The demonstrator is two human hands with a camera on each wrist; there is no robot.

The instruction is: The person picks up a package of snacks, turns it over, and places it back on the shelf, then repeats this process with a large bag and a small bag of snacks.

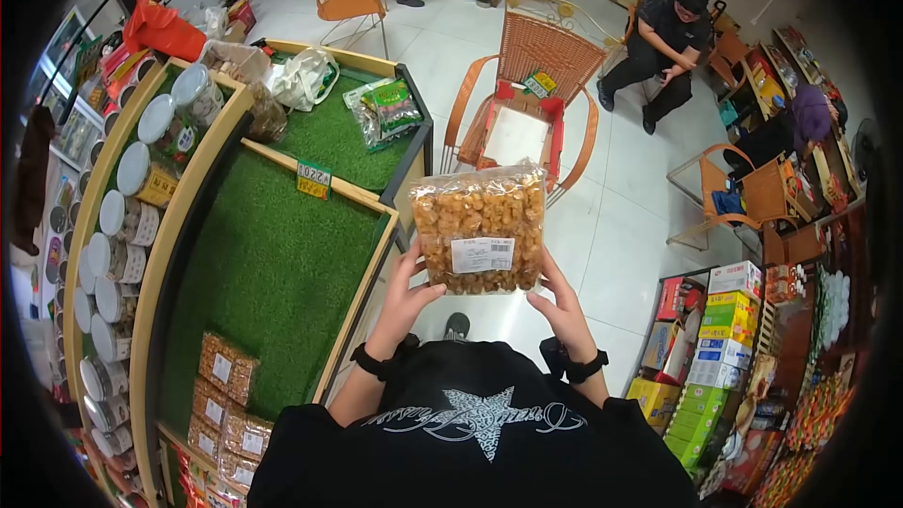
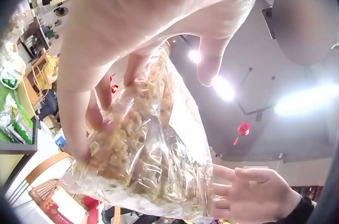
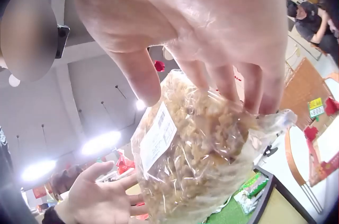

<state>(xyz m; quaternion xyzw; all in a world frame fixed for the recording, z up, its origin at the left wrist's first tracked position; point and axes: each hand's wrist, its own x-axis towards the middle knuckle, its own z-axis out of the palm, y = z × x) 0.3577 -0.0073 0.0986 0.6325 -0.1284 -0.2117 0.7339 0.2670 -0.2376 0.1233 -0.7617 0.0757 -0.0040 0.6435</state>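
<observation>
Upright in front of my chest, a clear plastic bag of golden-brown puffed snack pieces [image 1: 475, 212] is held up between both hands. A white printed label [image 1: 483, 254] on it faces me. My left hand [image 1: 404, 306] holds the bag's lower left side, fingers going behind it and thumb at the near corner. On the opposite side my right hand [image 1: 562, 306] holds the lower right edge, its fingers [image 3: 228, 81] along the far face and its thumb apart from the label side. The wrist views show the film creased and shiny.
To the left is a green-lined display bin [image 1: 292, 273] with similar snack packs [image 1: 226, 367]. Lidded jars [image 1: 132, 169] line its outer side. A wicker chair [image 1: 546, 47] carrying a red box [image 1: 517, 132] stands ahead. Stacked cartons [image 1: 720, 329] are at right; a seated person [image 1: 673, 38] is beyond.
</observation>
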